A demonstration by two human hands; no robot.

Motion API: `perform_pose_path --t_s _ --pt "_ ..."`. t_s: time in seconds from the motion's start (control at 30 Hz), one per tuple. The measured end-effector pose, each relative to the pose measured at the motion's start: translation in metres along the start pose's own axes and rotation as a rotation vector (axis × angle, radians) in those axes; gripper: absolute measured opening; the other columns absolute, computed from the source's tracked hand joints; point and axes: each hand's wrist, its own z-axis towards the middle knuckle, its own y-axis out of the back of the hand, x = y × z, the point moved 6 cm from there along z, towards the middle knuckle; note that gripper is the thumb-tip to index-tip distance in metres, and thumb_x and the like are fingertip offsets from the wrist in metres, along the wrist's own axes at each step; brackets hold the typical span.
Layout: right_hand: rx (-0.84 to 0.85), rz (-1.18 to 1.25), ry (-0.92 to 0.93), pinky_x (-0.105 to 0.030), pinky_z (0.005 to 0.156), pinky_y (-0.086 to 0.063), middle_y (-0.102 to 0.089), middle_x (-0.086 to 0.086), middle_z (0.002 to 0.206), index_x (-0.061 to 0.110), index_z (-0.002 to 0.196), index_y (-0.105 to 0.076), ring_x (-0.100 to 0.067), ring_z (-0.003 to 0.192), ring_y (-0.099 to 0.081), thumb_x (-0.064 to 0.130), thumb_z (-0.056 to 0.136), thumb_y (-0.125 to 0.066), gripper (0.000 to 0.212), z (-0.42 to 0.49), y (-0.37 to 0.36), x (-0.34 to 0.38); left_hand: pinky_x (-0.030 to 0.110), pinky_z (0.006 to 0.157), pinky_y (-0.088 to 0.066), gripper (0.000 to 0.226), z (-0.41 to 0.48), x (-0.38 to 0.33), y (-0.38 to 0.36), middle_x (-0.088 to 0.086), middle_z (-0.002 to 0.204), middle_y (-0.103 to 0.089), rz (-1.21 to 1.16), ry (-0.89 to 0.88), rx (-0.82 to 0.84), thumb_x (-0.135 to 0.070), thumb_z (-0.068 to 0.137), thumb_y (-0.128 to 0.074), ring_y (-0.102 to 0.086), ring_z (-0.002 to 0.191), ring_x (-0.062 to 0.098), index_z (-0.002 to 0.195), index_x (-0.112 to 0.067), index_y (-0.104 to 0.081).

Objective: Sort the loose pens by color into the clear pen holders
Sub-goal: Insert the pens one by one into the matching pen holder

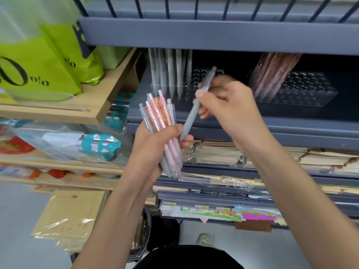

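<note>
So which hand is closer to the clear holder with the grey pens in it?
Right. The right hand, pinching one grey pen, is just in front of that holder; the left hand grips the bundle lower down.

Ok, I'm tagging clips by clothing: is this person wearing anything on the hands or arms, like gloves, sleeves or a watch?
Nothing shows. The left hand and right hand are bare: no gloves, no ring visible. The left forearm and right forearm are bare, with no sleeve, watch or bracelet in view. A black garment shows at the bottom edge.
</note>
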Motion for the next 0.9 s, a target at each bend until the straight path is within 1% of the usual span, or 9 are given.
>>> perform_pose_path --t_s 0.1,0.23,0.33,0.47,0.53,0.57,0.67,0.83,0.9 --pt "-0.017 0.066 -0.008 -0.029 0.064 -0.059 -0.071 -0.008 0.073 0.009 0.087 -0.064 -0.018 0.062 -0.068 0.007 0.092 -0.064 0.005 0.006 0.0 0.0 0.027 0.059 -0.059 0.017 0.003 0.0 0.012 0.012 0.069 -0.072 -0.019 0.015 -0.04 0.003 0.087 -0.066 -0.074 0.065 0.024 0.103 0.004 -0.059" --pt "-0.332 0.219 0.087 -0.034 0.076 -0.061 -0.069 0.0 0.076 0.011 0.086 -0.058 -0.017 0.068 -0.069 -0.003 0.094 -0.057 0.016 0.024 0.03 0.007 0.026 0.052 -0.052 0.021 0.003 -0.003 0.028 0.004 0.062 -0.058 -0.037 0.012 -0.068 0.002 0.085 -0.069 -0.06 0.054 0.018 0.098 -0.007 -0.055" --pt "-0.413 0.22 0.125 -0.035 0.08 -0.06 -0.065 -0.004 0.078 0.007 0.087 -0.057 -0.016 0.07 -0.066 -0.013 0.093 -0.046 0.023 0.038 0.033 0.005 0.026 0.05 -0.05 0.023 0.003 -0.005 0.037 0.001 0.062 -0.055 -0.068 0.015 -0.081 0.002 0.085 -0.069 -0.057 0.053 0.018 0.097 -0.009 -0.053" --pt "-0.594 -0.063 0.0 -0.025 0.054 -0.045 -0.058 -0.011 0.065 -0.005 0.087 -0.053 -0.015 0.054 -0.056 -0.022 0.089 -0.031 0.028 0.063 0.037 -0.001 0.025 0.048 -0.049 0.02 0.0 -0.007 0.044 0.004 0.059 -0.055 -0.069 0.033 -0.083 0.001 0.085 -0.068 -0.057 0.052 0.018 0.094 -0.008 -0.052" --pt "-0.535 -0.326 0.083 -0.027 0.061 -0.05 -0.064 -0.01 0.069 -0.006 0.092 -0.061 -0.018 0.064 -0.064 -0.014 0.09 -0.037 0.025 0.073 0.025 0.001 0.024 0.048 -0.049 0.018 -0.002 -0.009 0.046 0.005 0.06 -0.055 -0.059 0.034 -0.071 0.001 0.085 -0.068 -0.057 0.051 0.017 0.091 -0.009 -0.053" --pt "-0.46 -0.446 0.122 -0.032 0.077 -0.054 -0.068 -0.011 0.081 -0.003 0.096 -0.065 -0.022 0.08 -0.068 -0.004 0.091 -0.042 0.024 0.08 0.018 0.004 0.024 0.048 -0.049 0.018 -0.003 -0.009 0.048 0.005 0.06 -0.055 -0.055 0.033 -0.067 0.001 0.085 -0.067 -0.057 0.051 0.017 0.09 -0.009 -0.053" --pt "-0.274 -0.711 0.13 -0.036 0.105 -0.039 -0.066 -0.016 0.119 0.006 0.115 -0.064 -0.032 0.116 -0.057 0.026 0.097 -0.045 0.033 0.088 0.001 0.01 0.024 0.047 -0.049 0.019 -0.005 -0.01 0.051 0.006 0.061 -0.055 -0.056 0.041 -0.061 -0.002 0.085 -0.068 -0.056 0.052 0.017 0.092 -0.008 -0.052" --pt "-0.181 -0.885 0.144 -0.033 0.09 -0.035 -0.061 -0.019 0.124 0.006 0.12 -0.06 -0.034 0.116 -0.054 0.028 0.103 -0.038 0.036 0.101 -0.016 0.021 0.025 0.049 -0.05 0.022 -0.006 -0.01 0.058 0.007 0.063 -0.057 -0.055 0.053 -0.096 -0.007 0.079 -0.069 -0.059 0.054 0.017 0.092 -0.01 -0.052" --pt "-0.196 -0.912 0.151 -0.033 0.08 -0.033 -0.061 -0.021 0.112 0.008 0.109 -0.06 -0.035 0.111 -0.055 0.026 0.101 -0.04 0.028 0.102 -0.018 0.023 0.025 0.05 -0.052 0.018 -0.006 -0.011 0.06 0.007 0.061 -0.061 -0.043 0.052 -0.107 -0.004 0.084 -0.067 -0.061 0.054 0.018 0.093 -0.009 -0.053"
